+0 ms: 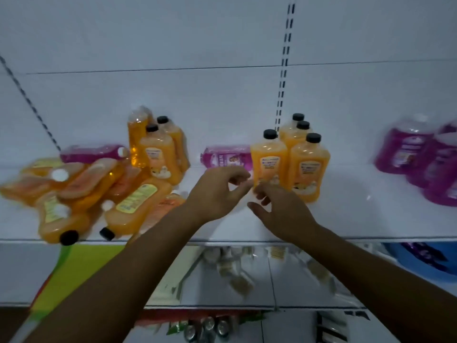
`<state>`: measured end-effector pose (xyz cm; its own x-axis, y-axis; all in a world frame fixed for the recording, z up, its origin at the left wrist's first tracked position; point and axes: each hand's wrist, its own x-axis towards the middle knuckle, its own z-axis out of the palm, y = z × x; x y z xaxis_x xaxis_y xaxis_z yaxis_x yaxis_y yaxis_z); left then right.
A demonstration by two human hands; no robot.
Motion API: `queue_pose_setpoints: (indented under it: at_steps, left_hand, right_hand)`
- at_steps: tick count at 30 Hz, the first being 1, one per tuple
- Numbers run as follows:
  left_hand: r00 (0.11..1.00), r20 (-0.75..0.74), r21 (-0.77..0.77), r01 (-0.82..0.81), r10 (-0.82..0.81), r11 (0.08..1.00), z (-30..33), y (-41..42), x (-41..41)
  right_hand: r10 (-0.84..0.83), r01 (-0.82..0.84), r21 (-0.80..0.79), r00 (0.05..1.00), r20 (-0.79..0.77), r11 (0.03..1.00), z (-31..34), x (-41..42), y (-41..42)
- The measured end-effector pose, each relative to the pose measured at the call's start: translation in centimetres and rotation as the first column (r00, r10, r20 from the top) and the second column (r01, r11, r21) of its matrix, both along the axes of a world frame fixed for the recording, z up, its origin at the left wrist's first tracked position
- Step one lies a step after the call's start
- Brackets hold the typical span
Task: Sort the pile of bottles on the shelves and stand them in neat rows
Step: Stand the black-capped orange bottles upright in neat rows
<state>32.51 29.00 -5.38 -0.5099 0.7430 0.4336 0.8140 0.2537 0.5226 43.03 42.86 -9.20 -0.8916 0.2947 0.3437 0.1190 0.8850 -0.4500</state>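
Observation:
Several orange bottles with black caps stand upright in a tight group [299, 154] on the white shelf [346, 219]. My left hand [217, 191] and my right hand [279, 209] meet at the base of the front-left bottle [268, 157] of that group, loosely curved fingertips touching its lower edge. Neither hand wraps around it. To the left lies a jumbled pile of orange bottles [74, 194], some reaching the shelf's front edge. Behind the pile, three orange bottles [158, 152] stand upright.
One purple bottle [91, 152] lies behind the pile and another purple bottle [225, 155] lies between the two upright groups. Several purple bottles [420, 157] stand at the far right. The shelf below holds small packets [235, 266], a blue tub [425, 258] and a green-yellow pack [74, 263].

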Motion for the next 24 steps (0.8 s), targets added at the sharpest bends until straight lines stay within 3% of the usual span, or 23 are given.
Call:
queue_pose_setpoints:
  at_steps: [4, 8, 18, 21, 24]
  left_hand:
    - [0.962, 0.171, -0.049, -0.209, 0.214, 0.977, -1.2, -4.8, -3.4]
    - [0.878, 0.359, -0.066, -0.315, 0.317, 0.947, -2.4, -6.1, -5.9]
    - [0.893, 0.193, -0.173, -0.376, 0.406, 0.910, -1.7, 2.4, -12.1]
    - [0.901, 0.209, -0.146, -0.355, 0.380, 0.923, -2.4, 4.6, -14.1]
    - [0.891, 0.244, -0.156, -0.353, 0.383, 0.922, -3.8, 5.8, -15.9]
  right_hand:
    - [0.033, -0.034, 0.020, 0.998, 0.046, 0.999, -0.3, -3.5, -2.3]
    - [0.030, -0.026, -0.034, 0.994, 0.109, 0.999, -0.4, -6.0, -2.6]
    - [0.141, -0.094, -0.253, 0.974, 0.177, 0.963, -2.5, -10.9, -0.5]
    - [0.161, -0.122, -0.238, 0.976, 0.150, 0.963, -2.6, -12.6, -0.1]
    - [0.136, -0.128, -0.120, 0.989, 0.061, 0.984, -2.9, -14.4, 0.3]
